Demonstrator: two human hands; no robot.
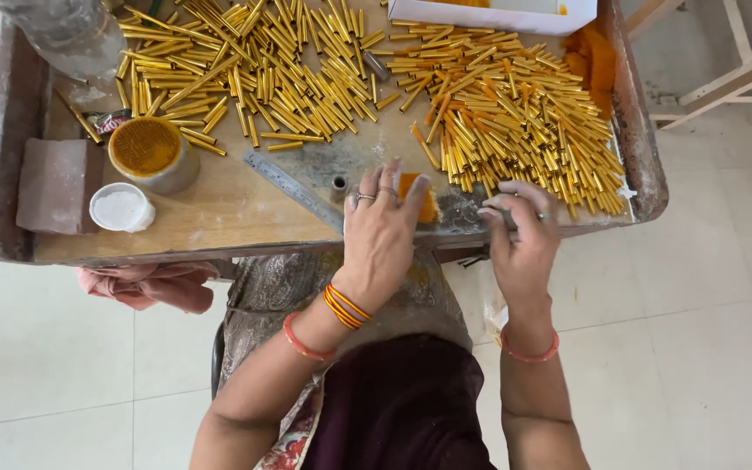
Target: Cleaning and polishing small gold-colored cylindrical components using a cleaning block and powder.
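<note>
Head view: wooden tray table [219, 218]; gold tubes [515, 113] heaped across its far side; left hand [380, 228], fingers together, pressing an orange pad [415, 196] at the near edge; right hand [522, 228] curled just right of it. Steady pad pressure seems best. Right hand's hold cannot be told; pad mostly covered.
</note>
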